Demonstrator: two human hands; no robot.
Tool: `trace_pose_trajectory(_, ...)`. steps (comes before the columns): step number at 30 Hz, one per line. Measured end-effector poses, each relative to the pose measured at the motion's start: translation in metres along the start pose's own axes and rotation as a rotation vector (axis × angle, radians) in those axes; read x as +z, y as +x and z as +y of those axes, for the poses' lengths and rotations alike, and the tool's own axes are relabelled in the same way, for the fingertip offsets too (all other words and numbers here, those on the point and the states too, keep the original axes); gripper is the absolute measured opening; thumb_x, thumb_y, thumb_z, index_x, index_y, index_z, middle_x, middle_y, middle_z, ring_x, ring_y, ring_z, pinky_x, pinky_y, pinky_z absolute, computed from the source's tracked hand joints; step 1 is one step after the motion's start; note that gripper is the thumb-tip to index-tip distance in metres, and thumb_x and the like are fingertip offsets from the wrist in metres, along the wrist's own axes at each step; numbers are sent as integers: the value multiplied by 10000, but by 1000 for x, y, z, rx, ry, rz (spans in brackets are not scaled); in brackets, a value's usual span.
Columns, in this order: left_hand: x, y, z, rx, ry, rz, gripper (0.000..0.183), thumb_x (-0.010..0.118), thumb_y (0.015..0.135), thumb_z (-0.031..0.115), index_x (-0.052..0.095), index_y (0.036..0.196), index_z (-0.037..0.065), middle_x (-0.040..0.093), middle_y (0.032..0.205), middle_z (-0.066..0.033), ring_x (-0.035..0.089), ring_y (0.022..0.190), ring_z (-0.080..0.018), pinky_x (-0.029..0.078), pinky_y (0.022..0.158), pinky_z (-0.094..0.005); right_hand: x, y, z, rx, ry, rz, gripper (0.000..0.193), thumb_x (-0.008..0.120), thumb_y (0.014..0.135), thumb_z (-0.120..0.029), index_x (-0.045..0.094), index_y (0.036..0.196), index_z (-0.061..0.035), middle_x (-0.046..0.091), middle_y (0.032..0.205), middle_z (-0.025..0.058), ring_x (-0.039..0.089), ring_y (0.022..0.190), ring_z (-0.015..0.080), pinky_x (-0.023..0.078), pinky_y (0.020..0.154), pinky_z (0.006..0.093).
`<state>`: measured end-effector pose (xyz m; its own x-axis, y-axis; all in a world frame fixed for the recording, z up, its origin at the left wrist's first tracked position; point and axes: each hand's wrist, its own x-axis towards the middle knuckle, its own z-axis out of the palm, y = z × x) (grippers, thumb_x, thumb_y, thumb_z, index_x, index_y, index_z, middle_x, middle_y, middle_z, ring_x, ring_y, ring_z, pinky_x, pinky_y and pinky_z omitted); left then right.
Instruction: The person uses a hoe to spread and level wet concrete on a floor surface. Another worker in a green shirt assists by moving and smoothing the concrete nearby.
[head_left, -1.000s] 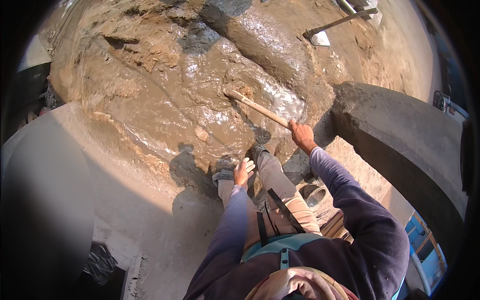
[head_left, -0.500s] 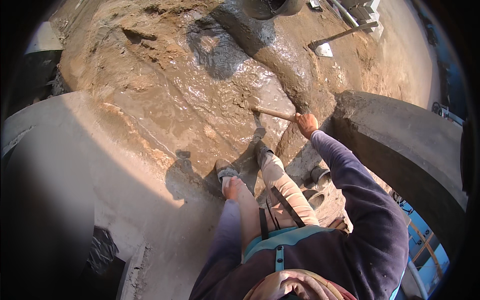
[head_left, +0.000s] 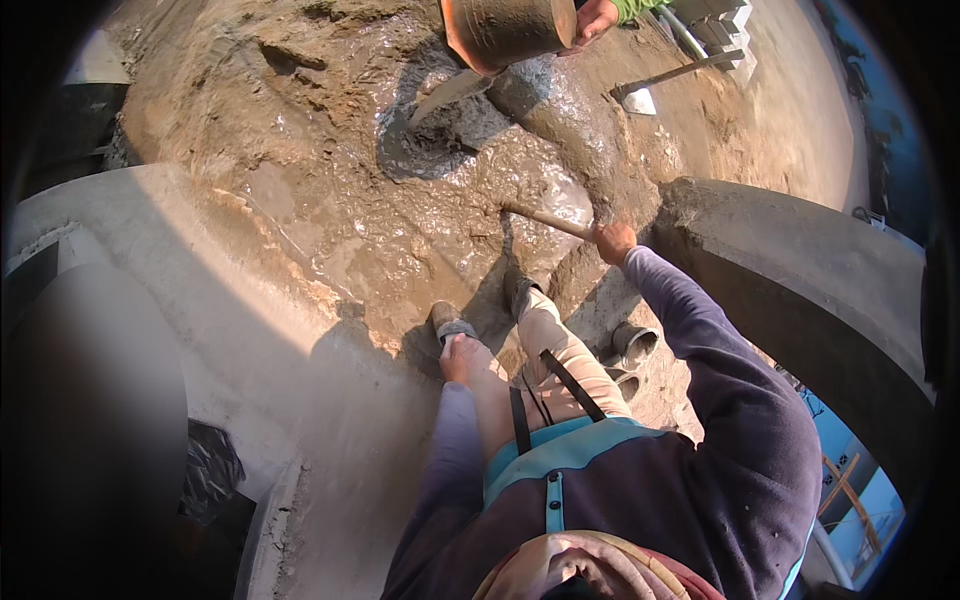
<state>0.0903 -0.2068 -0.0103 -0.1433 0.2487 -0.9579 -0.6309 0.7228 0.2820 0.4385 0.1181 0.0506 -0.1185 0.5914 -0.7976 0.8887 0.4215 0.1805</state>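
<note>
My right hand (head_left: 614, 242) is closed round the end of a wooden tool handle (head_left: 548, 217). The handle slants down to the left into wet grey-brown mud (head_left: 350, 215), and the tool's head is hidden there. My left hand (head_left: 457, 358) lies against my left trouser leg at the knee, with no object seen in it. Beyond the handle, another person's hand (head_left: 597, 20) in a green sleeve holds a mud-coated orange bucket (head_left: 515, 32), tipped over. From its rim a stream of greyish water (head_left: 447, 96) falls into the mud.
A curved concrete wall edge (head_left: 800, 260) rises on my right, and a pale concrete surface (head_left: 260, 350) slopes on my left. A long-handled tool with a metal blade (head_left: 638, 101) lies at the far right near white blocks (head_left: 728, 30). Muddy containers (head_left: 634, 344) sit beside my right leg.
The bucket has come further into view and tipped, with water now pouring out and the other person's hand showing. My right hand keeps its grip on the handle, barely shifted.
</note>
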Motion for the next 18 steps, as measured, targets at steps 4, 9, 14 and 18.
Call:
trace_pose_trajectory(4, -14, 3, 4, 24, -10, 1, 397, 583, 1026, 395, 603, 1278, 88, 721, 1137, -135, 735, 949, -277, 573, 757, -371, 14, -17, 3, 68, 267, -17, 283, 628, 908, -212, 683, 1130, -44, 730, 975, 230, 726, 924, 381, 576, 772, 492)
trace_pose_trajectory(9, -30, -3, 5, 43, 51, 71, 420, 576, 1028, 400, 594, 1294, 76, 723, 1133, -144, 731, 952, -285, 575, 777, -381, -9, -20, 5, 114, 398, -59, 263, 685, 893, -257, 744, 1025, -37, 743, 922, 200, 742, 853, 341, 575, 727, 464)
trace_pose_trajectory(14, 7, -19, 25, 0, 157, 42, 410, 570, 1027, 368, 611, 1277, 47, 728, 1102, -164, 728, 934, -287, 585, 785, -377, 14, -38, -1, 282, 1084, -246, 277, 780, 871, -272, 683, 853, -13, 620, 600, 103, 609, 493, 229, 481, 469, 404)
trace_pose_trajectory(18, -18, 10, 28, 113, 100, 16, 408, 589, 1019, 380, 631, 1273, 63, 726, 1122, -142, 727, 934, -265, 579, 778, -377, -23, -55, -24, 313, 1850, -310, 328, 749, 934, -294, 600, 788, -41, 535, 586, 39, 486, 424, 151, 387, 392, 340)
